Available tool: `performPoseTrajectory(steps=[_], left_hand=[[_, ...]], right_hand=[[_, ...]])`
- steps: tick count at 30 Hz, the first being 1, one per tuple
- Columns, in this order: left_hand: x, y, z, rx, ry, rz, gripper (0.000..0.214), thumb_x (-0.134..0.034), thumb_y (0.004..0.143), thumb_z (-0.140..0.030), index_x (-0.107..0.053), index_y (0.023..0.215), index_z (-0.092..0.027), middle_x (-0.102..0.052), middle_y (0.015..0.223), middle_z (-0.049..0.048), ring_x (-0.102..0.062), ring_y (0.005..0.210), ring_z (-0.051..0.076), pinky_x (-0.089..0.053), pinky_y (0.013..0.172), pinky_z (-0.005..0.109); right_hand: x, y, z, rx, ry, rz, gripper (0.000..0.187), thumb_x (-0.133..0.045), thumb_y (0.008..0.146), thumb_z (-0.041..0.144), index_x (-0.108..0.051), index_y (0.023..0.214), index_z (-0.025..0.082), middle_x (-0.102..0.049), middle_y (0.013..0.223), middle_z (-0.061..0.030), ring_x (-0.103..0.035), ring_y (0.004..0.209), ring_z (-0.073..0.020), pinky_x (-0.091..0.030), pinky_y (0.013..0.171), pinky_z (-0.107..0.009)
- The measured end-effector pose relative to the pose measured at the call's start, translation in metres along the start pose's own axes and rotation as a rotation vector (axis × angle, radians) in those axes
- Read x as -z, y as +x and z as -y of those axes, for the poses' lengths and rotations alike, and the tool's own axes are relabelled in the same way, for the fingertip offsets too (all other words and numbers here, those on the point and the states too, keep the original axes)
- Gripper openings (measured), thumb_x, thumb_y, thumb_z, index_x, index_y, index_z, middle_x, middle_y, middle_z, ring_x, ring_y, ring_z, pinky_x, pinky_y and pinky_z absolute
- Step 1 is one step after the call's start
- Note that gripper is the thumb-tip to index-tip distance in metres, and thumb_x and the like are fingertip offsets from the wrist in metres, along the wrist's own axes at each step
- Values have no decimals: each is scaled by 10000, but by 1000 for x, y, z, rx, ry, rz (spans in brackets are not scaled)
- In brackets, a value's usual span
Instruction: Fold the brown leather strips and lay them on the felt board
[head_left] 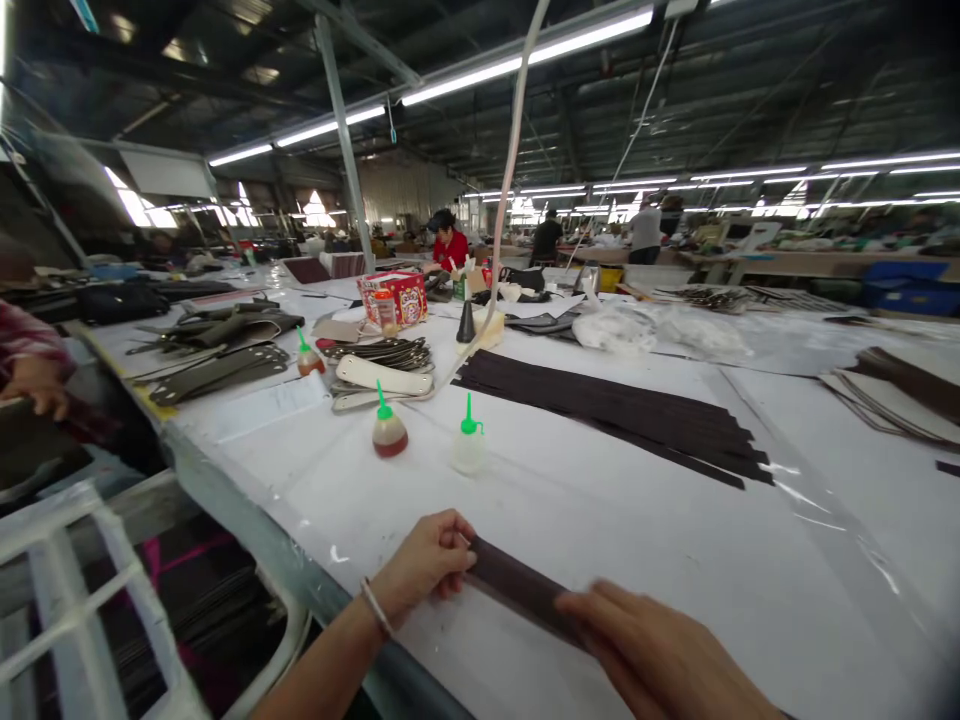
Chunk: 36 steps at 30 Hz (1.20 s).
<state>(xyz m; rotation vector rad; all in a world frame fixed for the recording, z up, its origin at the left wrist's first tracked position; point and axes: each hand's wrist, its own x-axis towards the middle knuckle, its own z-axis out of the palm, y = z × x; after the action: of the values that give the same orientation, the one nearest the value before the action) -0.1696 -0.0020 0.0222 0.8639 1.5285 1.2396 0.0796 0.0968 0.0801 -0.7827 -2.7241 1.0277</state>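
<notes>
A dark brown strip (525,590), leather-like, runs slantwise just above the white table near its front edge. My left hand (427,562), with a bracelet at the wrist, is closed on the strip's far left end, pinching it between thumb and fingers. Farther along, my right hand (652,640) closes over the strip, its fingers slightly blurred; the near end is hidden beneath it. Beyond my hands stand a squeeze bottle with reddish liquid (390,436) and a pale squeeze bottle (469,448), both with green nozzles. A row of dark brown strips (607,410) lies behind them.
Stacked cream and dark pieces (382,375) and another green-tipped bottle (309,360) lie at left. A red box (394,298) and clear plastic (622,328) are farther back. A pale hose (501,200) hangs down. A co-worker's hand (37,385) is at far left, beside a white chair (90,590).
</notes>
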Motion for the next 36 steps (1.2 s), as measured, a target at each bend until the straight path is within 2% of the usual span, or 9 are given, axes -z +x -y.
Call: performPoseTrajectory(steps=[4,7,10,15,18,20,21,26,36], left_hand=[[2,-4,-4,-23,36,-19,287,-652,644,-281,-524,878,-177,-520,599,-67,-484,424,70,-328,375,171],[4,-4,-3,-29,87,-45,264,-620,655,-227,-523,896,-178,-526,601,-67,-481,432,76,-342,401,188],[8,-6,-1,-50,175,-125,240,-600,669,-169,-520,895,-187,-542,605,-57,-484,469,94,-360,443,211],[9,-27,-4,-208,387,-367,144,-556,785,-157,-551,920,-207,-593,918,31,-538,761,165,-440,727,311],[3,-41,-5,-450,625,-154,163,-477,869,-125,-582,947,-222,-599,1000,41,-543,941,201,-435,861,344],[1,-46,-2,-603,856,17,209,-454,888,-90,-590,973,-224,-619,1020,40,-548,982,204,-442,897,356],[0,-46,0,-647,956,47,223,-450,891,-80,-588,995,-220,-625,1031,45,-554,982,206,-451,902,367],[6,-40,10,-701,1191,-15,252,-470,901,-92,-560,1117,-187,-622,1142,86,-569,1020,251,-493,897,431],[11,-36,15,-760,1277,-9,286,-486,903,-98,-530,1182,-144,-611,1209,94,-563,1044,258,-513,895,437]], right_hand=[[-24,59,28,86,-162,-26,405,-547,883,227,-530,1286,191,-593,1203,-112,-525,1100,-278,-383,939,-437],[-40,90,31,16,-168,30,265,-558,858,210,-615,1116,189,-659,1009,-62,-581,928,-228,-393,801,-343],[-51,97,26,0,-202,30,138,-551,822,141,-638,913,196,-658,920,-33,-570,856,-205,-342,717,-304],[-65,95,21,54,-264,-32,144,-543,849,118,-620,928,211,-638,950,-29,-526,926,-220,-294,777,-333],[-69,96,18,91,-261,-50,162,-535,856,104,-613,953,208,-629,969,-31,-509,935,-222,-302,778,-333],[-70,97,17,92,-235,-48,174,-537,849,90,-609,960,201,-625,981,-33,-503,940,-222,-312,784,-333],[-71,97,17,89,-222,-52,179,-537,846,85,-608,963,200,-624,985,-34,-500,940,-223,-316,788,-334],[-69,95,17,90,-202,-45,158,-542,853,90,-609,949,197,-617,967,-38,-494,935,-229,-321,801,-345],[-70,100,12,104,-195,-25,181,-540,854,79,-610,966,203,-602,980,-31,-477,944,-223,-320,821,-345]])
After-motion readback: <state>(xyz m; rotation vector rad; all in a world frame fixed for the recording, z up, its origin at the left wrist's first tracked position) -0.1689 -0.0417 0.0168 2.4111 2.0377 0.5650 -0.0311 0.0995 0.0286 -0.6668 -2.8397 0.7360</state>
